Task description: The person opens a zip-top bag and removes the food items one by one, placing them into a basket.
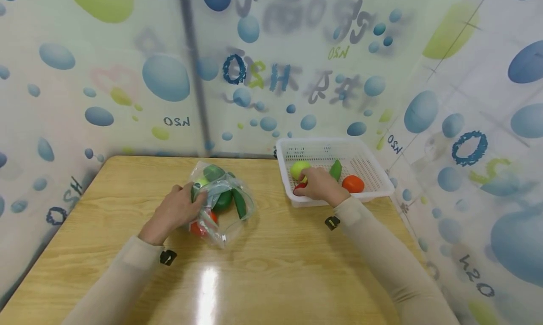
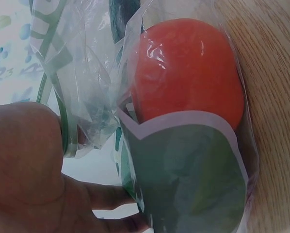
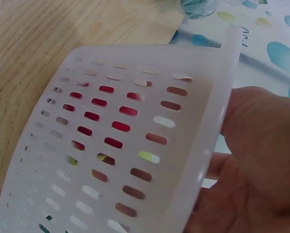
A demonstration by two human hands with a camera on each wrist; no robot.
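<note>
A clear plastic bag (image 1: 226,231) with green print lies on the table, and my left hand (image 1: 180,205) grips its left side. Inside it show a red tomato (image 2: 188,73), a dark green cucumber (image 1: 239,203) and rounded green vegetables (image 1: 213,173). My right hand (image 1: 319,183) reaches over the near rim of a white slotted basket (image 1: 373,193). Its fingers and thumb close round a red, rounded thing (image 1: 300,188), mostly hidden by the hand. Next to that sits a yellow-green fruit (image 1: 299,168). In the right wrist view, red shows through the slots of the basket wall (image 3: 150,189).
Also in the basket are a green pepper-like vegetable (image 1: 335,170) and an orange-red tomato (image 1: 353,184). The wooden table (image 1: 263,278) meets a bubble-patterned curtain (image 1: 254,113) at the back; another patterned wall (image 1: 479,174) stands close on the right.
</note>
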